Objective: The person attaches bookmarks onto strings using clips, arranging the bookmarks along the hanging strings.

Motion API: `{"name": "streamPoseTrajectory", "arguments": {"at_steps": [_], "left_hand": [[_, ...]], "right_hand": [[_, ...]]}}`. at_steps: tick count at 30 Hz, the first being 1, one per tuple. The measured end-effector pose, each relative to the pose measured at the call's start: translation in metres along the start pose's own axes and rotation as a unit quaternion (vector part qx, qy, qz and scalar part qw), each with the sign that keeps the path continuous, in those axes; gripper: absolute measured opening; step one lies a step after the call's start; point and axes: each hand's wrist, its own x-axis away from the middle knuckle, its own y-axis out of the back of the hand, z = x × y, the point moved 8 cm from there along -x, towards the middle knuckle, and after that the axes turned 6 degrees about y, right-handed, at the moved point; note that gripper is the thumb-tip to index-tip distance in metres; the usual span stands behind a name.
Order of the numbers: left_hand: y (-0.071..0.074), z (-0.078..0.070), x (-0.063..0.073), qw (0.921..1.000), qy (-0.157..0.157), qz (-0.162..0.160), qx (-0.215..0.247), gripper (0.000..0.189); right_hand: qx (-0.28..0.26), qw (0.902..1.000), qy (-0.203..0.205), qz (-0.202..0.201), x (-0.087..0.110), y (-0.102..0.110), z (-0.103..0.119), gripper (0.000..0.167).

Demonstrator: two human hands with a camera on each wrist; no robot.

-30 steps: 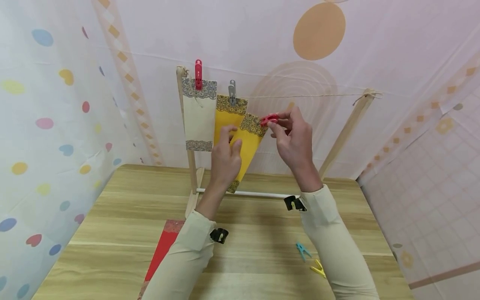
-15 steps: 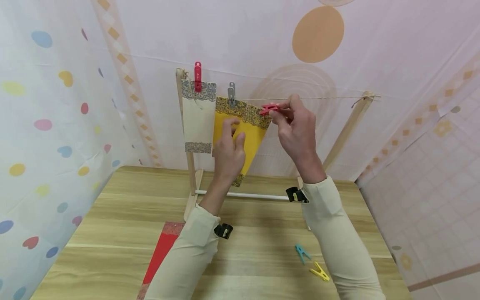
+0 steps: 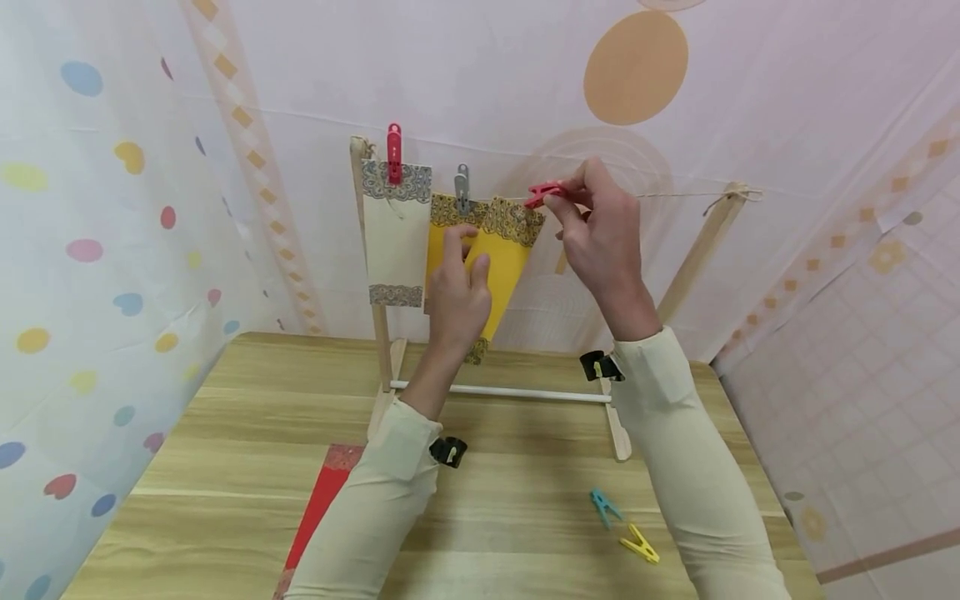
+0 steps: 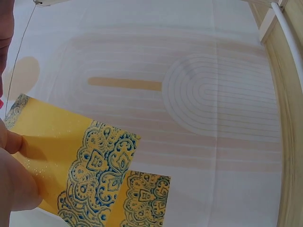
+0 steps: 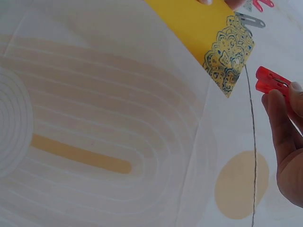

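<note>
Both the loose yellow card [image 3: 513,267] and the red clothespin [image 3: 544,194] had climbed since the earlier frame, bringing the card's patterned top up to about the level of the string [image 3: 682,194]. From my distant seat I saw the card just right of centre in the head frame, tilted, its lower end leaning left, overlapping the hanging yellow card [image 3: 441,246] below the grey clothespin [image 3: 462,185].

The left hand [image 3: 459,304] held the loose card along its left side, fingers bent in; I could not make out every contact behind it. The right hand [image 3: 606,233] pinched the clothespin, and at the right edge of the right wrist frame I saw its mouth apart from the card's corner. The two hands stood apart, near each other.

I judged the card light and thin, stiff enough to stay flat from one edge, yet easy to crease, with a smooth face that might slip or swivel. A gentle hold on the plain part just below the patterned band seemed best to me, leaving the upper corner free. The clothespin looked like rigid, springy plastic, best squeezed at its tail ends.
</note>
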Motion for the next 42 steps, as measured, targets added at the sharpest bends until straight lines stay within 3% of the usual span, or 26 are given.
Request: {"name": "streamPoseTrajectory", "arguments": {"at_steps": [9,21,33,42], "left_hand": [[-0.002,-0.001,-0.006,1.0,0.004,0.001,-0.003,0.028],[-0.003,-0.004,-0.01,1.0,-0.001,-0.001,0.007,0.028],[-0.007,-0.004,-0.013,0.9984,-0.004,0.011,0.056,0.03],[-0.008,-0.009,-0.014,0.9979,-0.013,0.01,0.063,0.03]], "right_hand": [[0.004,0.9993,-0.017,0.033,-0.013,-0.008,-0.009,0.016],[-0.005,0.9913,-0.089,0.098,-0.019,-0.016,-0.022,0.014],[-0.067,0.981,-0.151,0.101,-0.022,-0.016,-0.037,0.013],[-0.089,0.9771,-0.159,0.109,-0.029,-0.015,-0.038,0.013]]}}
